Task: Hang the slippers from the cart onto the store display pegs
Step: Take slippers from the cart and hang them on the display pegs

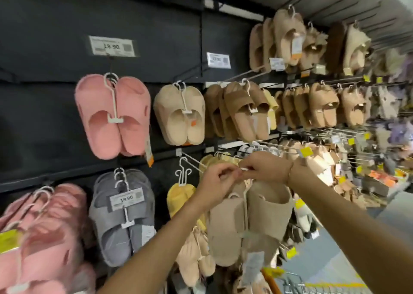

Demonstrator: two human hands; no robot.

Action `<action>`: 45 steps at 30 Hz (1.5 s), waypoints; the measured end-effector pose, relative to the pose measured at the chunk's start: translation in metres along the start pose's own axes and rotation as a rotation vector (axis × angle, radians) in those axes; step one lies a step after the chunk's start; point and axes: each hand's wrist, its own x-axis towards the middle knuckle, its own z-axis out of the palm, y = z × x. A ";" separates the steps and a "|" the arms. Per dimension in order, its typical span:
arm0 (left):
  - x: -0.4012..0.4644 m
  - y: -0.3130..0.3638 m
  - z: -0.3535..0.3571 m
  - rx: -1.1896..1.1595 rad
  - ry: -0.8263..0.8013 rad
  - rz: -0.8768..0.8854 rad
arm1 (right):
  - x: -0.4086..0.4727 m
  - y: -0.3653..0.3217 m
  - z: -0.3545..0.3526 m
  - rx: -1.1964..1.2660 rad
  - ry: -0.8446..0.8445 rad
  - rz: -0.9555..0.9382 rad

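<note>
- Slippers, tan pair (250, 222): hung below both hands on a thin white hanger (245, 204), in front of the lower display rows and not yet on a peg; a blurred tag dangled beneath.
- Display wall (44, 36): dark panel carrying pink slippers (112, 115), beige slippers (180, 115), grey slippers (123, 215) and yellow slippers (181, 195), with further brown and tan rows to the right.
- Cart (288, 282): only an orange-edged wire corner showed at the bottom.
- Right hand (266, 168): fingers curled, pinching the hanger's top near the peg end.
- Left hand (216, 179): fingers curled, meeting the right hand at the same spot; whether it pinched the hook or the peg tip could not be told.
- Peg (192, 162): a pale wire arm slanting out from the wall towards the hands, with an empty white hanger (183, 173) on it.
- Price label (111, 45): read 19.90.
- Risk, judged: the hook could miss the narrow peg tip, since the hands hid it; the pair's weight could then swing it loose, or the empty hanger could be knocked off.
</note>
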 end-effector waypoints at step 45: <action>0.272 0.061 -0.115 0.420 0.660 -0.053 | 0.182 0.132 -0.097 1.199 0.831 0.152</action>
